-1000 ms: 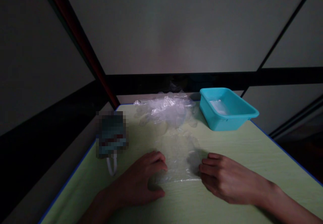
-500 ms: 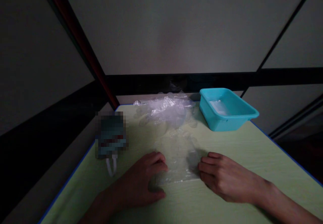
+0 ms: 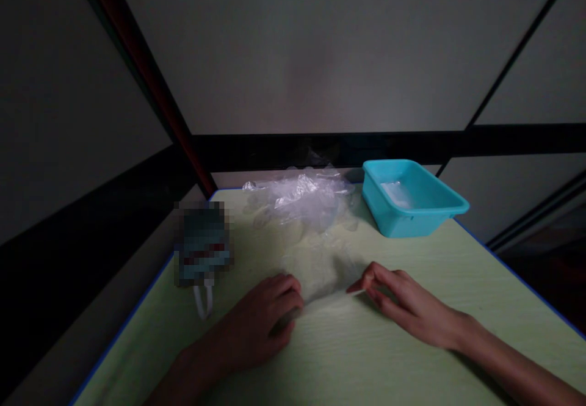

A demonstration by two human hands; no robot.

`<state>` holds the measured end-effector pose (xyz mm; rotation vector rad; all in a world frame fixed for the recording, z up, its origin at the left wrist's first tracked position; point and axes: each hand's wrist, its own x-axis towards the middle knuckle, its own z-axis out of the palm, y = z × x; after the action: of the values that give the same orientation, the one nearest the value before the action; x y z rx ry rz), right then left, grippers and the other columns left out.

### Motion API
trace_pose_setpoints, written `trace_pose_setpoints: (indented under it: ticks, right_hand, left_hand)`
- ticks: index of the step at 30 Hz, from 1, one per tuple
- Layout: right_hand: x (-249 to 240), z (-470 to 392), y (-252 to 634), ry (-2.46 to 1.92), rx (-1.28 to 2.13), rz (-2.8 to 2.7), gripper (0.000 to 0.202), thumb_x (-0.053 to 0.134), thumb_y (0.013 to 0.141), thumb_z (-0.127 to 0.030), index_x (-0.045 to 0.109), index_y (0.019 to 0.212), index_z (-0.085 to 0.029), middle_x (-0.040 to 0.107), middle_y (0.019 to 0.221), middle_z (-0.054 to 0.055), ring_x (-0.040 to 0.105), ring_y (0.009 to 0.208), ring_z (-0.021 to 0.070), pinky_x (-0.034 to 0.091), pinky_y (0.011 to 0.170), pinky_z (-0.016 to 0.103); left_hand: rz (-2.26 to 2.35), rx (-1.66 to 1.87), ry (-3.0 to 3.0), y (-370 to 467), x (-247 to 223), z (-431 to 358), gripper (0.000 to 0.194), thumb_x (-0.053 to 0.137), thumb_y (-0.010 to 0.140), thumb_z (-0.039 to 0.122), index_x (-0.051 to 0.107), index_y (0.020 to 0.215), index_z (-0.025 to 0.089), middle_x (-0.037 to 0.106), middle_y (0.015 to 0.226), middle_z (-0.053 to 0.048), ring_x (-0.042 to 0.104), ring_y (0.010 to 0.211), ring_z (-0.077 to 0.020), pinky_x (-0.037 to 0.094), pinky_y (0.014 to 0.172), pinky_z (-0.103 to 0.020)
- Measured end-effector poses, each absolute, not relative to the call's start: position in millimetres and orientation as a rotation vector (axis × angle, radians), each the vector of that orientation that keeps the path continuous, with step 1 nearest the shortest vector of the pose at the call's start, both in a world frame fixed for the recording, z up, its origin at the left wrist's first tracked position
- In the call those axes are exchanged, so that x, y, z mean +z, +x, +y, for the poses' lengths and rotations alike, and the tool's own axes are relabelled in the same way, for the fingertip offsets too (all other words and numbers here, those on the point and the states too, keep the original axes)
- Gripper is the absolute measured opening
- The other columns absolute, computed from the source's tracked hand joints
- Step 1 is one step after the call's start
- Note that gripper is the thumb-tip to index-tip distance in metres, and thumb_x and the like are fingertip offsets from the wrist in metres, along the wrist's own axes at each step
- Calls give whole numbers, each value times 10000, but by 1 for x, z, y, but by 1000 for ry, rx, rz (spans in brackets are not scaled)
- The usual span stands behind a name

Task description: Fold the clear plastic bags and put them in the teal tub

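A thin, clear disposable plastic glove [image 3: 320,278] lies on the table between my hands, its near edge lifted in a blurred fold. My left hand [image 3: 265,314] rests at its left side, fingers curled toward the thumb over the edge. At the right end of the fold, my right hand [image 3: 403,302] pinches the plastic between thumb and fingertips. Beyond the glove, a crumpled heap of similar clear plastic gloves [image 3: 302,195] spreads along the back of the table.
A turquoise plastic basin [image 3: 407,223] stands at the back right with something pale inside. At the left lies a pixelated dark item [image 3: 204,244] with a white loop [image 3: 202,302]. The pale green table [image 3: 320,369] has a blue edge and meets a cabinet front [image 3: 329,58].
My right hand has moved up and turned, raising the glove's near edge away from me. My left thumb has closed toward its fingers. The heap and basin stay put.
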<state>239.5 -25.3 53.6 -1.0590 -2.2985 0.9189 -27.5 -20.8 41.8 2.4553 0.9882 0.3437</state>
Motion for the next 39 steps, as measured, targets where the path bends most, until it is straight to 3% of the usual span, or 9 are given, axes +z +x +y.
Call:
trace_pose_setpoints:
  ticks: [8, 12, 16, 23, 29, 33, 39]
  right_hand:
    - [53, -19, 241, -1043, 1249, -1946, 169, 363, 901, -299, 431, 807, -175, 443, 683, -13, 438, 630, 115, 357, 560, 234]
    - [49, -16, 240, -959, 1619, -1585, 218, 492, 833, -380, 429, 796, -175, 441, 592, -50, 438, 518, 76, 372, 495, 193]
    - [44, -16, 234, -940, 1852, -1246, 228, 610, 733, -326, 442, 781, -179, 470, 572, -72, 438, 438, 33, 365, 434, 139]
    - [27, -10, 223, -1051, 1802, -1119, 199, 628, 685, -255, 457, 747, -175, 502, 601, -72, 534, 515, 48, 449, 503, 155]
    - [27, -11, 224, -997, 1861, -1063, 260, 618, 675, -217, 423, 848, -207, 546, 644, -77, 602, 556, 67, 494, 551, 178]
    - [28, -11, 225, -1027, 1847, -1042, 292, 595, 696, -209, 418, 926, -235, 550, 637, -89, 606, 512, 63, 487, 507, 158]
    - [20, -6, 229, -1098, 1763, -1233, 157, 549, 746, -256, 512, 880, -184, 604, 638, -43, 626, 546, 99, 501, 531, 209]
  left_hand:
    - [958, 477, 2167, -32, 44, -22, 127, 411, 820, 128, 518, 839, 194, 537, 1124, -52, 489, 1035, -192, 370, 876, -298]
    - [928, 506, 1768, -33, 46, -24, 143, 453, 830, 293, 538, 796, 184, 634, 855, -32, 594, 833, -198, 440, 720, -287]
    - [869, 654, 1276, -28, 43, -19, 236, 543, 752, 396, 480, 692, 177, 609, 593, 14, 598, 515, -147, 432, 490, -220]
    - [1133, 866, 962, -15, 38, -6, 256, 659, 592, 343, 486, 648, 163, 635, 620, 15, 587, 472, -122, 478, 481, -228]
    - [1161, 858, 923, -10, 45, -4, 207, 591, 668, 333, 482, 749, 176, 674, 711, -2, 560, 398, -99, 407, 381, -187]
    - [1157, 741, 994, -11, 48, 0, 160, 545, 702, 309, 480, 736, 167, 667, 705, -1, 538, 426, -88, 415, 402, -186]
    - [1242, 683, 1155, -12, 42, 11, 168, 536, 694, 297, 427, 673, 171, 652, 697, -5, 583, 463, -109, 410, 407, -188]
